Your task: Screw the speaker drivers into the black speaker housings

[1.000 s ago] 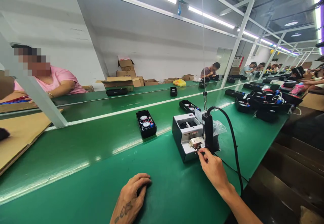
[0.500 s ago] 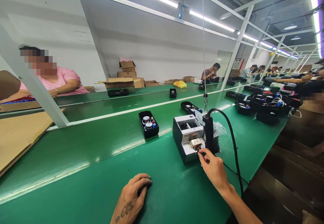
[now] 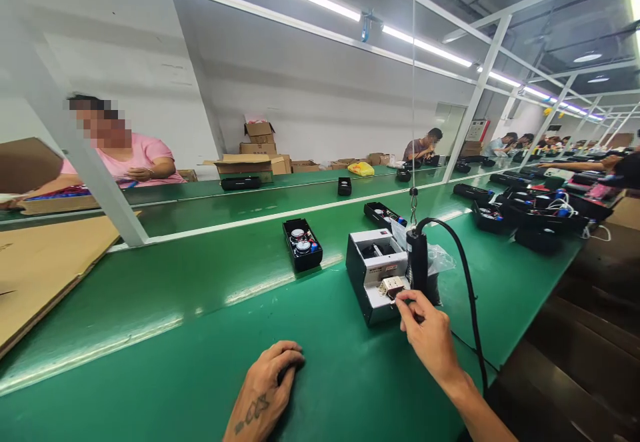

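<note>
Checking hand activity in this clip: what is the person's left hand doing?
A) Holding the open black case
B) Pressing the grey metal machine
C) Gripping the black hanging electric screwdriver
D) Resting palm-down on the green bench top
D: the left hand lies palm-down on the green bench top, holding nothing.

Surface: green counter (image 3: 165, 355)
12 o'clock: black open tray of round parts (image 3: 302, 245)
1 o'clock: metal-cased bench machine (image 3: 373, 275), clear plastic bag (image 3: 440, 259)
2 o'clock: black cases with wires (image 3: 545, 210)
</note>
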Motion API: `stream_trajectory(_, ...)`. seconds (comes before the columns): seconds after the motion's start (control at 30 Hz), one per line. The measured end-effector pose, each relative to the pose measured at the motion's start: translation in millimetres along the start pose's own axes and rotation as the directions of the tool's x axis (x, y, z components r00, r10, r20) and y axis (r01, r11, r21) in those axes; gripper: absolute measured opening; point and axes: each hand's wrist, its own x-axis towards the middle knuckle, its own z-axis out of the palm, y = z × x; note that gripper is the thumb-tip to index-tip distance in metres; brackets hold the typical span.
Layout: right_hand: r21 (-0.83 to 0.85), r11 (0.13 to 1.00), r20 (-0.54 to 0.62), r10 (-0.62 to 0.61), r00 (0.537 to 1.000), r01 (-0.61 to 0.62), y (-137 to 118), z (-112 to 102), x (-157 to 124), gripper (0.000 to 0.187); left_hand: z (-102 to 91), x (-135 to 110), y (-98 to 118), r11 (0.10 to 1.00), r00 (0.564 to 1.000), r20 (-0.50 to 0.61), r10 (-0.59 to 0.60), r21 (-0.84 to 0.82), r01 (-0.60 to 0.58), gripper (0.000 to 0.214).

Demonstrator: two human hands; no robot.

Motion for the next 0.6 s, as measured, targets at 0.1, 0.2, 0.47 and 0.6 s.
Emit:
stream_trajectory(0.1, 0.291, 0.942, 0.107, 0.14, 0.984, -0.166, -30.2, 14.8, 15.2, 0.033, 2.7, -0.8, -2.3, 1.0, 1.0, -0.002, -0.01, -0.011, 0.01, 0.027)
stream_trajectory(0.2, 0.521, 0.804, 0.216, 0.2, 0.956, -0.286, -50.4, 40.7, 41.5, 0.039, 4.4, -1.4, -5.6, 0.999, 1.0, -0.013, -0.009, -0.036, 0.008, 0.026)
stream_trajectory(0.47, 0.658, 0.732, -0.021, 0.255, 0.967, -0.178, -53.1, 69.7, 74.4, 0.066, 6.9, -3.1, -11.0, 0.996, 1.0, -0.027, -0.005, -0.094, 0.002, 0.025)
stream_trajectory(0.6, 0.592, 0.774, 0.15, 0.167, 0.974, -0.224, -55.5, 75.8, 43.8, 0.049, 8.0, -3.9, -6.9, 0.995, 0.999, -0.021, -0.025, -0.102, 0.022, 0.026)
